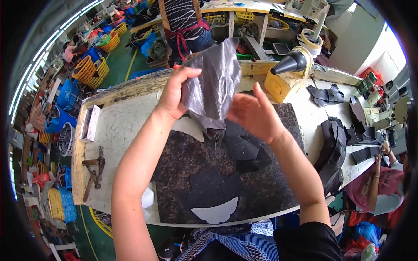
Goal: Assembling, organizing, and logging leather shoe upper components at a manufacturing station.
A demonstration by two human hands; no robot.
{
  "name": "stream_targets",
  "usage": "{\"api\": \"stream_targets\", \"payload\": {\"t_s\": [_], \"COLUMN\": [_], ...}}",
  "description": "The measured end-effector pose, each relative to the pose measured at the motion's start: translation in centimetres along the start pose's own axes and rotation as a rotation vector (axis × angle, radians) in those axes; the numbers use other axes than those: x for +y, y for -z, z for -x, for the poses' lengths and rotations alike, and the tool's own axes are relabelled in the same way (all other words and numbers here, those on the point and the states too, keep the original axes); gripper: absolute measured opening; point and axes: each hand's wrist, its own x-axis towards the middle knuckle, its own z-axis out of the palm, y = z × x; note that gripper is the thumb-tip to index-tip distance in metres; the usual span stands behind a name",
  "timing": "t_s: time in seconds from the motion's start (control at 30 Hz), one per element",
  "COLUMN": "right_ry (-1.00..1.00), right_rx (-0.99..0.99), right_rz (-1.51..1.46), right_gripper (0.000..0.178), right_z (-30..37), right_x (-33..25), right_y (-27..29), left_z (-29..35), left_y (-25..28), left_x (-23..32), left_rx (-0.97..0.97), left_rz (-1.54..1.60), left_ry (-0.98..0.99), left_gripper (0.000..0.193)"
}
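Note:
My left hand point(176, 91) is closed on a shiny dark grey sheet piece point(213, 78), pinching its left edge with the thumb on top. The piece is held up, creased, above a dark speckled board point(278, 191). Close to its lower right edge is my right hand point(257, 113), thumb raised and fingers stretched out, slightly blurred. Beneath the sheet, a pale piece point(189, 128) with a zigzag edge and black cut pieces point(244, 145) lie on the board. Nearer me rests another black piece point(213, 187) with a light grey zigzag-edged part point(215, 212).
Hammers point(95, 169) and a white box point(90, 123) are at the table's left. A black cone on a yellow container point(278, 85) stands at the back. Stacked black pieces point(332, 148) lie right. One person point(185, 26) stands beyond; another's arm point(374, 182) is at right.

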Motion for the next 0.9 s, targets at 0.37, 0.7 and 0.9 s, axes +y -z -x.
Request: {"api": "stream_targets", "payload": {"t_s": [0.37,0.7,0.9], "right_ry": [-0.031,0.546,0.229], "right_rx": [0.12,0.012,-0.075], "right_rz": [-0.053,0.778,0.503], "right_gripper": [0.01,0.039,0.027], "right_z": [7.1,12.7,12.1], "right_x": [3.0,0.1,1.6], "right_y": [-3.9,-4.6,-5.1], "left_z": [15.6,18.3,18.4], "left_y": [-3.1,-5.4,-8.0], "left_x": [-6.1,-8.1,-7.9], "left_rx": [0.135,0.047,0.238], "left_rz": [-1.268,-0.47,-1.062], "left_ry": [-0.579,-0.039,-0.478], "left_gripper": [0.096,0.028,0.021]}}
